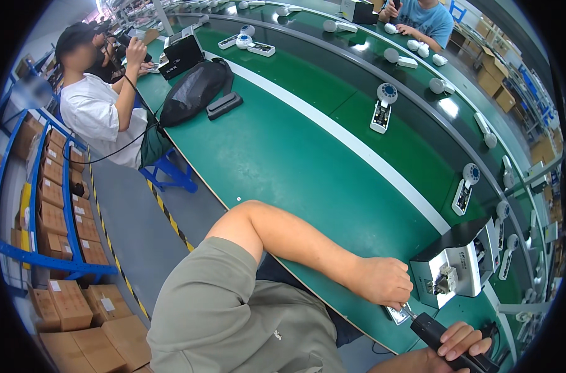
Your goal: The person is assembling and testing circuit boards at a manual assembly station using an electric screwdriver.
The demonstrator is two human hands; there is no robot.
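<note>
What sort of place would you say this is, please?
Probably a factory assembly line: white devices lie spaced along what looks like a conveyor, the right hand holds a black driver, and cardboard boxes stand at the left.

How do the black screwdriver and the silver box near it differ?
The screwdriver is slim and black; the box is bulkier, silver with a black cover. The screwdriver is held in the right hand; the box stands on the green bench. Both have bare metal parts.
</note>
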